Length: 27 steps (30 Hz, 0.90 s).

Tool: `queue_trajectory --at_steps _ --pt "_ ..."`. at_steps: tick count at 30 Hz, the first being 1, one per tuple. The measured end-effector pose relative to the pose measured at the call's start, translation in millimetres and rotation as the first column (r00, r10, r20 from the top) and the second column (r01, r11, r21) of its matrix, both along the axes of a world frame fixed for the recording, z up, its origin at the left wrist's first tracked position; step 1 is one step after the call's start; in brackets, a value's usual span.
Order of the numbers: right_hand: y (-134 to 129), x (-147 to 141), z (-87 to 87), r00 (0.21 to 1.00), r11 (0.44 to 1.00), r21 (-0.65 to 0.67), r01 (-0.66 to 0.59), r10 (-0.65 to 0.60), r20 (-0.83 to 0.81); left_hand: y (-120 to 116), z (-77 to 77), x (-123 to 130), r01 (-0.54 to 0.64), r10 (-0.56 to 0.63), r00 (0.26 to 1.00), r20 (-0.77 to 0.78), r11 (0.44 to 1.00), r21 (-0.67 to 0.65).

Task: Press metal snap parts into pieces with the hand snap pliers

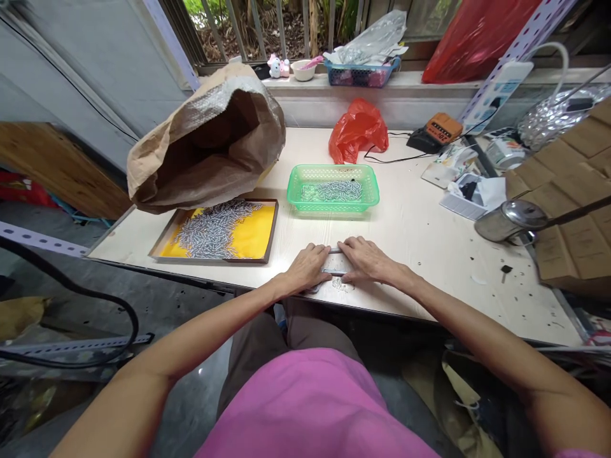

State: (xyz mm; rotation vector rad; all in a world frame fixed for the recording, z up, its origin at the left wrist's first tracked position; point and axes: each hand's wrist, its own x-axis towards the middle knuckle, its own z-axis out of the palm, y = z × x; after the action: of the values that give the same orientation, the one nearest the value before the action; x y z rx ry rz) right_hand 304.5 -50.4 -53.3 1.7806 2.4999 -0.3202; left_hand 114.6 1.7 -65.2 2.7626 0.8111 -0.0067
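At the table's front edge, my left hand [309, 268] and my right hand [366, 259] grip a small flat grey metal plate [336, 262] from either side. Fingers lie along its far bar and thumbs along its near edge. What the plate carries is too small to make out. Just in front of it lies a little heap of thin pale bits [342, 284]. Beyond my hands stands a green plastic basket [292, 198] with many small silvery metal pins [340, 190] in it. To the left, a shallow tray [270, 236] lined with yellow holds a pile of similar pins [207, 232].
A large open paper sack [210, 146] leans over the tray. Behind the basket lie a red plastic bag [359, 132] and an orange-and-black battery charger [435, 132] with a cord. A metal kettle-like vessel [510, 221] and cardboard [568, 184] border the right side.
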Motion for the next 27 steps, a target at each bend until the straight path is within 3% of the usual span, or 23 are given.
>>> queue_trajectory --at_steps 9,18,23,27 --pt "-2 6 2.8 0.999 1.000 -0.013 -0.014 0.013 -0.030 2 4.9 11 0.067 -0.066 0.998 -0.018 0.998 0.014" --pt "-5 4 -7.2 0.996 0.998 0.026 0.063 -0.061 -0.072 -5 6.4 15 -0.024 0.024 0.999 -0.036 1.000 0.005" --pt "4 25 -8.2 0.984 0.996 0.018 -0.087 0.089 -0.152 -33 -8.7 8 -0.116 0.109 0.987 0.120 0.992 0.051" --pt "16 31 -15.8 0.980 0.999 0.036 -0.009 0.016 -0.197 -70 -26.0 8 -0.014 0.004 0.964 0.265 0.999 0.037"
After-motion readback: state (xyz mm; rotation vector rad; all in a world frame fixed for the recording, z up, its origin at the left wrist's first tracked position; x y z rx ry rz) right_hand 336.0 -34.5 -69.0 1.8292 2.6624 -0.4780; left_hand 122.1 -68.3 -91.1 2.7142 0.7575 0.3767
